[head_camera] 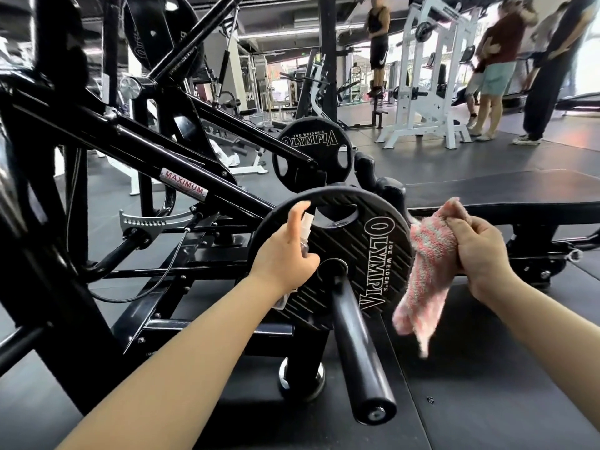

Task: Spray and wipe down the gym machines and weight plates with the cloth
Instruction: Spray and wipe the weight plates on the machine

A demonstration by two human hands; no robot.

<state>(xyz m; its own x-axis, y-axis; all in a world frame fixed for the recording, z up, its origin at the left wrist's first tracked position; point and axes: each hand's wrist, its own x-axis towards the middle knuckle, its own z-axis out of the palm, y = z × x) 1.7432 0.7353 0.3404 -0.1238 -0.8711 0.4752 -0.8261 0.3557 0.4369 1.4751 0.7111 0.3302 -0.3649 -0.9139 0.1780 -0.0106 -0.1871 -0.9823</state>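
A black weight plate (367,251) lettered OLYMPIA sits on the machine's black loading bar (357,345), which points toward me. My left hand (285,254) grips a small clear spray bottle (305,232) in front of the plate's left half, with the index finger raised over its top. My right hand (480,251) grips a pink and grey striped cloth (425,274) just right of the plate; the cloth hangs down loose. A second OLYMPIA plate (311,154) sits farther back on the same machine.
The black machine frame (136,157) with a MAXIMUM label fills the left. A black bench pad (506,193) runs right behind the cloth. A white rack (428,79) and three people stand at the back right on the dark rubber floor (487,401).
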